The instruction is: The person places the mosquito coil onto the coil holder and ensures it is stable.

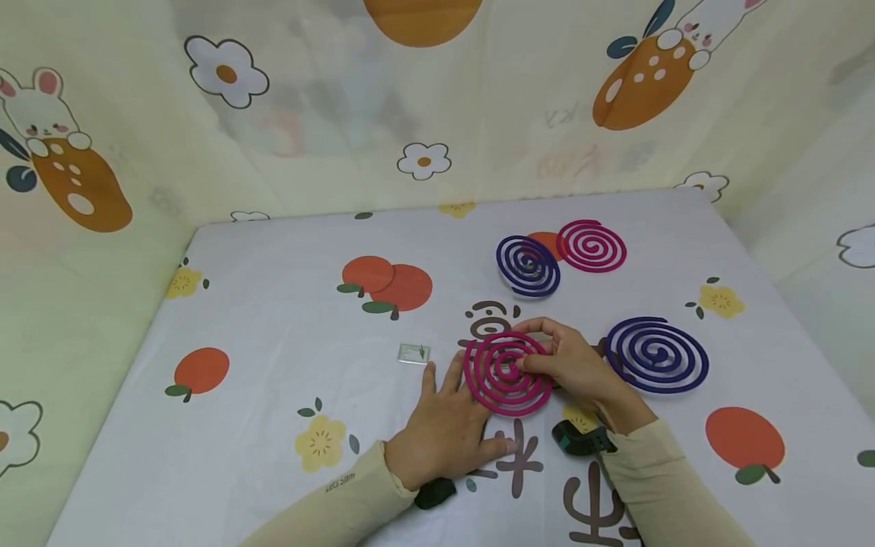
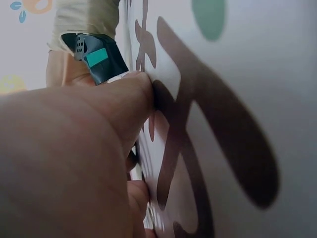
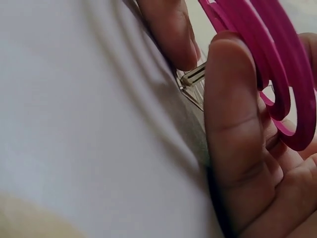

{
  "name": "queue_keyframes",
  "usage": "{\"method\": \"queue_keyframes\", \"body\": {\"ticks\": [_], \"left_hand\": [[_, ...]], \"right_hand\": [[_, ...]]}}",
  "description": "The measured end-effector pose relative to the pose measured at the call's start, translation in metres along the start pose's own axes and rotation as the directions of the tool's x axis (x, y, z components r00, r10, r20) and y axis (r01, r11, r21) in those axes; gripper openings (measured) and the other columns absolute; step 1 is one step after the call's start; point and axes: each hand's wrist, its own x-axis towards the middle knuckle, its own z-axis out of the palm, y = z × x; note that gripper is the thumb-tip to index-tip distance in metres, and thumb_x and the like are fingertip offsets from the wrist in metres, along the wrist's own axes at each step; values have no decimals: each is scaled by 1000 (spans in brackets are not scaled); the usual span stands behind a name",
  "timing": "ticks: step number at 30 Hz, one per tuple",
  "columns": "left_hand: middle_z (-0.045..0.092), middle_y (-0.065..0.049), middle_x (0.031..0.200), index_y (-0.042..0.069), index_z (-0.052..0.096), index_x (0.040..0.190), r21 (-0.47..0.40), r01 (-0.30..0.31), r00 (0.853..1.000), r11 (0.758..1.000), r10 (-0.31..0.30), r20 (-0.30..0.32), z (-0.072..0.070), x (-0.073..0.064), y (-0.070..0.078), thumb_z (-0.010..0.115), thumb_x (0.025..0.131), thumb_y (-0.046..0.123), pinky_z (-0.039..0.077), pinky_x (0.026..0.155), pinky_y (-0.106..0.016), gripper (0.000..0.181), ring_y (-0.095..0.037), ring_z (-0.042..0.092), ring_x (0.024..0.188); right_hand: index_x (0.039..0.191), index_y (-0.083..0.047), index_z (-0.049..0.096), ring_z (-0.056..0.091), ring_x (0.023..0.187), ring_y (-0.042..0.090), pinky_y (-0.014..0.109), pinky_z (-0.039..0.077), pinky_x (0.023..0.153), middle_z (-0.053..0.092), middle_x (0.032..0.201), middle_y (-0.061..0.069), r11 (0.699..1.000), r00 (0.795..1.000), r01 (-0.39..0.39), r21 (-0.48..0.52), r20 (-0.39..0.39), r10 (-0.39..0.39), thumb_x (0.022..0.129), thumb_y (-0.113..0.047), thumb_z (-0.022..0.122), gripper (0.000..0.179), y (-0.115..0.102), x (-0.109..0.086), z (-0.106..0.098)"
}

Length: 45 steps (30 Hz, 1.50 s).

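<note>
Over the middle of the table, my right hand (image 1: 577, 372) pinches a pink mosquito coil (image 1: 491, 396) near its centre, the thumb on top. In the right wrist view the coil's pink rings (image 3: 277, 54) stand tilted beside the thumb. A small metal piece (image 3: 194, 74) shows behind that thumb; whether it touches the hand I cannot tell. My left hand (image 1: 444, 433) lies palm down with its fingers spread, some fingertips hidden by the coil. Just beyond its fingertips lies a small, thin, silvery rectangular piece (image 1: 413, 353). The left wrist view shows the left thumb (image 2: 133, 94) touching the cloth.
A dark blue coil (image 1: 658, 355) lies to the right of my right hand. Farther back are a smaller-looking dark blue coil (image 1: 528, 266) and another pink coil (image 1: 592, 246), side by side. Printed cloth (image 1: 273, 327) covers the table, and patterned fabric (image 1: 328, 121) hangs around it.
</note>
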Motion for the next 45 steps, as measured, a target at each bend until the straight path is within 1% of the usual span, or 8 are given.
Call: {"method": "queue_keyframes", "body": {"ticks": [7, 12, 16, 19, 24, 32, 37, 45], "left_hand": [[20, -3, 174, 29, 25, 167, 2, 19, 999, 1000, -19, 41, 0, -9, -5, 51, 97, 73, 23, 123, -63, 87, -36, 12, 161], [29, -8, 171, 19, 40, 162, 1, 4, 998, 1000, -4, 61, -10, -27, -12, 56, 97, 68, 31, 123, -51, 83, -31, 27, 157], [61, -7, 144, 12, 67, 135, -11, -50, 998, 999, 49, -48, -21, -35, -16, 63, 96, 63, 44, 114, -42, 64, -24, 57, 132], [69, -3, 120, 12, 72, 119, 14, -93, 978, 996, 94, -186, -28, -32, -17, 69, 95, 58, 51, 102, -35, 52, -19, 64, 110], [65, -7, 131, 11, 64, 136, 79, -77, 943, 994, 98, -319, -31, -14, -19, 73, 89, 64, 49, 107, -41, 72, -24, 61, 120], [51, -13, 155, 7, 39, 158, 130, 22, 969, 991, 11, -248, -26, 12, -18, 67, 73, 89, 30, 120, -59, 121, -32, 49, 138], [57, -10, 147, 7, 40, 156, 130, 40, 970, 991, -7, -244, -21, 18, -20, 70, 70, 88, 29, 119, -64, 123, -30, 52, 134], [62, -8, 140, 9, 44, 153, 107, 49, 978, 993, -26, -206, -25, 28, -20, 76, 74, 80, 26, 118, -67, 111, -28, 58, 129]], "right_hand": [[144, 2, 45, 67, 75, 10, 23, 58, 69, 74, 86, 7, 999, 1000, -24, -30, -18, 24, 96, -4, 71, 55, 3, -2, 1], [144, 1, 46, 71, 83, 14, 25, 60, 76, 75, 95, 11, 999, 999, -28, -39, -35, 27, 96, -3, 71, 55, 6, -6, 0], [146, 1, 47, 72, 91, 17, 24, 59, 81, 75, 107, 15, 995, 999, 4, -97, -41, -8, 96, -7, 72, 57, 5, -9, 0], [150, -1, 46, 72, 96, 19, 22, 59, 82, 74, 114, 16, 983, 998, 34, -182, -50, -44, 97, -12, 74, 60, 2, -12, 1], [157, -8, 41, 71, 102, 23, 28, 60, 85, 71, 121, 17, 940, 994, 66, -336, -60, -91, 95, -22, 78, 74, -2, -21, 3], [165, -9, 26, 57, 134, 39, 39, 52, 105, 53, 151, 23, 906, 987, 162, -392, 58, -151, 79, -24, 93, 110, -4, -36, 1], [165, 0, 18, 46, 143, 43, 23, 42, 109, 39, 161, 25, 906, 971, 226, -359, 160, -179, 77, -15, 94, 117, -2, -36, -1], [164, -4, 27, 47, 143, 41, 56, 38, 116, 42, 160, 20, 883, 981, 194, -427, 62, -185, 72, -7, 92, 112, 1, -27, 0]]}}
